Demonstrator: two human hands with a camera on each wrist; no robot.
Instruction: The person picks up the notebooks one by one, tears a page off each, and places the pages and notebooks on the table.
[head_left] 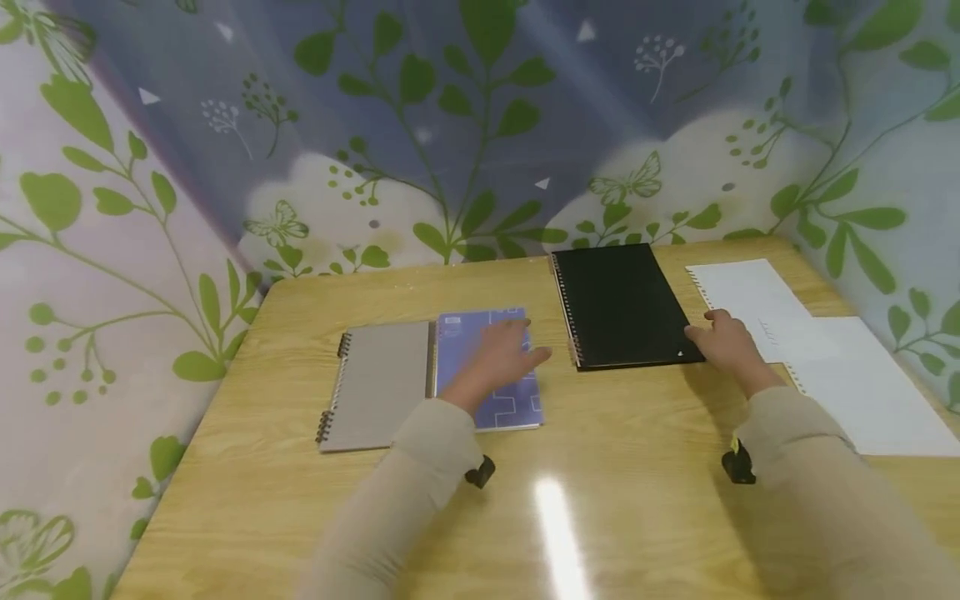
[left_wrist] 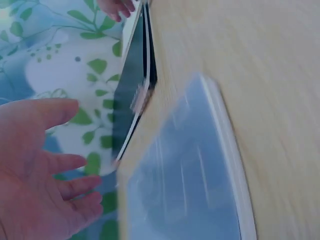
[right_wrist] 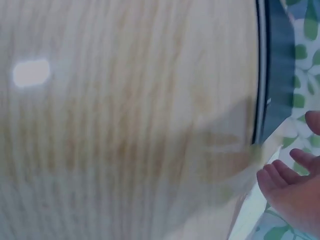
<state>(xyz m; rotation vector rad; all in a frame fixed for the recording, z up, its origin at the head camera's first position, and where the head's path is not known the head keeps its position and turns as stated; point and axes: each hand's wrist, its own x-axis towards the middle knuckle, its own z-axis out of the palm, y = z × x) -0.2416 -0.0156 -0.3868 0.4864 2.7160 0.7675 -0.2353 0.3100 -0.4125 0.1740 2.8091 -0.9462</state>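
A blue notebook [head_left: 517, 398] lies on the wooden table [head_left: 615, 467], next to a grey spiral notebook [head_left: 375, 383]. My left hand [head_left: 502, 354] is over the blue cover with its fingers straight and spread; the left wrist view shows the left hand [left_wrist: 45, 165] held open beside the blue notebook [left_wrist: 185, 185]. A black spiral notebook [head_left: 618, 304] lies further right. My right hand [head_left: 723, 337] sits at its near right corner, fingers relaxed, holding nothing. In the right wrist view, the right hand [right_wrist: 295, 185] hangs open by the black notebook's edge [right_wrist: 260, 75].
Two white sheets [head_left: 757, 300] [head_left: 862, 383] lie at the table's right side, partly under my right hand. Walls papered with a leaf pattern [head_left: 480, 125] close in the table at the back and both sides. The near table surface shows a light glare [head_left: 558, 533].
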